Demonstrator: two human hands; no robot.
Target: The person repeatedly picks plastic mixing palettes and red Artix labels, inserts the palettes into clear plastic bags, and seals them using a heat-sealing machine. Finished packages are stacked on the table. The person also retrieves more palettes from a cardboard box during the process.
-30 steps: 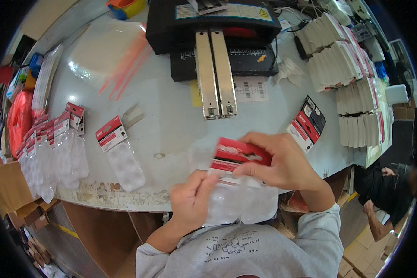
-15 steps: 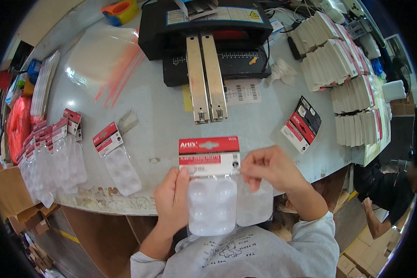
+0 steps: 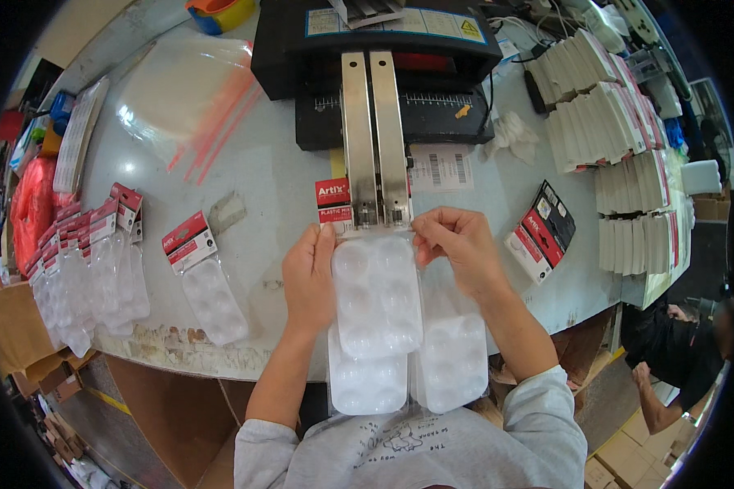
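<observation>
A bagged white plastic paint palette with round wells lies in front of me. Its red-and-white header card sits beneath the two metal arms of a black stapling machine. My left hand pinches the pack's left edge just below the card. At the right edge, my right hand pinches the pack near the ends of the arms. Two more bagged palettes hang nearer my body: one palette partly under the held pack, another palette below my right hand.
A single carded palette and a pile of carded palettes lie left. Clear bags lie behind them. A folded black-red-white card and stacked header cards are right. Another person is at far right.
The palette pack has moved away from me, and its card has gone under the machine's metal arms. Both hands moved forward with it. A palette it covered before now shows below.
</observation>
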